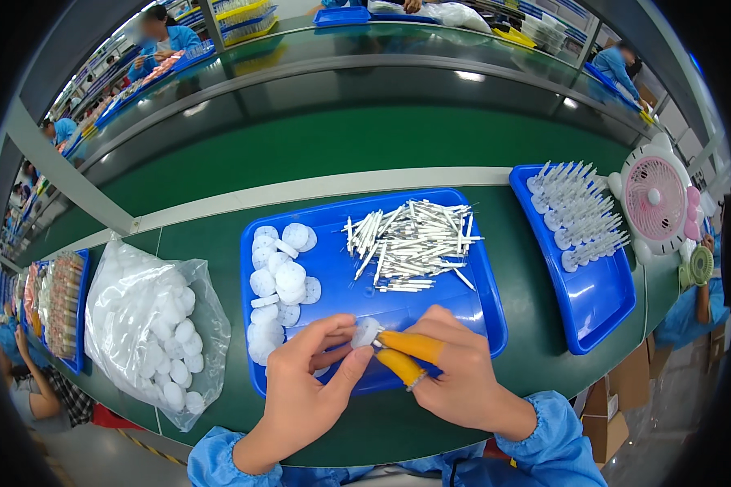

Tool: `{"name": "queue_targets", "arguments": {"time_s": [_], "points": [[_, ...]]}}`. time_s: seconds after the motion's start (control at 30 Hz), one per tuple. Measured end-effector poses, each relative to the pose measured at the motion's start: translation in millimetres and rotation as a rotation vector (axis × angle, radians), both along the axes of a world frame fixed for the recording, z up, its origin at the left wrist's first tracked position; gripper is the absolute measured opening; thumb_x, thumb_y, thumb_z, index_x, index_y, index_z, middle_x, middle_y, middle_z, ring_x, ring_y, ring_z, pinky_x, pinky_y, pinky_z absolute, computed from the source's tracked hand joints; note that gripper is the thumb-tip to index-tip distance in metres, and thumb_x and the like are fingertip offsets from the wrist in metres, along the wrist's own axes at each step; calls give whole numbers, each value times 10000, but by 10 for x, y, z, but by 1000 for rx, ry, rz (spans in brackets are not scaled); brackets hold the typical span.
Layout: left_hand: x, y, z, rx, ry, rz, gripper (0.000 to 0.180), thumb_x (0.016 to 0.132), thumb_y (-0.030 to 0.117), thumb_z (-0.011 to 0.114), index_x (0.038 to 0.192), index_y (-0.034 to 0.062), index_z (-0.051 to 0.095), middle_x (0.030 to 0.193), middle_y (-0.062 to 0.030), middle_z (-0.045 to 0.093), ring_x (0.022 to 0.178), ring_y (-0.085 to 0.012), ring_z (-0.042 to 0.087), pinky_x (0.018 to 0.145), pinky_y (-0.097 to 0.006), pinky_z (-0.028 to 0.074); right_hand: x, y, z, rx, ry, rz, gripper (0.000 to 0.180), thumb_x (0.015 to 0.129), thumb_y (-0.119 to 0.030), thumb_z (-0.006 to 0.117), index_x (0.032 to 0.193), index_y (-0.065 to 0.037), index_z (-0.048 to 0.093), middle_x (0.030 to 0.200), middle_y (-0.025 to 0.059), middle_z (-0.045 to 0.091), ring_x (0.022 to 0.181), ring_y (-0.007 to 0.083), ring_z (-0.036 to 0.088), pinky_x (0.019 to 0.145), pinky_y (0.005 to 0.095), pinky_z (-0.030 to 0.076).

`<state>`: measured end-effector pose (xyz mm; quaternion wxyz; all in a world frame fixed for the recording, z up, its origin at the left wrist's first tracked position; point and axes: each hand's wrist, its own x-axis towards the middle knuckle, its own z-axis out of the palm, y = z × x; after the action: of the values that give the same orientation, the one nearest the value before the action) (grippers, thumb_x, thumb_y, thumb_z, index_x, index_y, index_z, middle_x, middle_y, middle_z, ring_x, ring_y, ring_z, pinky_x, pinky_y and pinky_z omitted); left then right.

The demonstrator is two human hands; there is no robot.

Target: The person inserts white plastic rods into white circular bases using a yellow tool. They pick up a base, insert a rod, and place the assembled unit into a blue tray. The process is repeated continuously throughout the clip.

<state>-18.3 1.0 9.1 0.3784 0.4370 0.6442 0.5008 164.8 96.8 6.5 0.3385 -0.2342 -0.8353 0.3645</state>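
Note:
A white round plastic disc [366,331] is pinched between the thumb and fingers of my left hand [304,398], above the near edge of a blue tray [333,292]. My right hand [463,377] wears yellow finger covers on its thumb and index finger. Their tips close together against the disc's right edge, on something small that I cannot make out. Inside the tray, a heap of similar discs [288,276] lies along the left side. A pile of thin white sticks with fine wire ends [414,239] fills the far right part.
On the left sits a clear plastic bag of discs [166,341], beside another blue tray [83,325]. To the right, a blue tray [597,304] holds rows of discs with upright stems [573,215]. Past it stand a pink-white fan [656,195] and a small green fan [698,264]. A conveyor [341,130] runs behind; people work beyond.

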Motion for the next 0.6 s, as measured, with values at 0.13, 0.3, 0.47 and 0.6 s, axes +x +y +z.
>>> {"name": "queue_targets", "arguments": {"time_s": [0.13,0.3,0.47,0.6], "points": [[-2,-9,-28,178,-102,-12,448,899,-44,799,1321,-27,650,1228,-143,660,1162,-251,735,942,-348,642,51,-28,81,70,-1,-16,580,646,114,730,1217,15,765,1105,126,669,893,300,566,728,381,508],[8,-25,-26,219,5,-13,517,842,-43,843,1326,6,669,1273,-117,638,1109,-213,732,929,-322,646,49,-41,123,93,1,5,599,639,104,730,1231,21,765,1156,132,646,933,306,554,744,375,511],[2,-19,-38,218,60,7,532,822,-29,858,1320,13,675,1264,-110,644,1092,-204,726,890,-323,660,55,-53,110,71,-26,25,554,636,94,724,1185,43,775,1153,138,627,924,312,547,773,383,498],[6,-18,-49,220,85,12,535,815,-27,864,1314,8,675,1251,-115,652,1079,-207,734,878,-334,670,78,-45,133,89,-28,90,558,611,78,725,1165,47,779,1149,137,620,923,315,545,781,395,489]]}}
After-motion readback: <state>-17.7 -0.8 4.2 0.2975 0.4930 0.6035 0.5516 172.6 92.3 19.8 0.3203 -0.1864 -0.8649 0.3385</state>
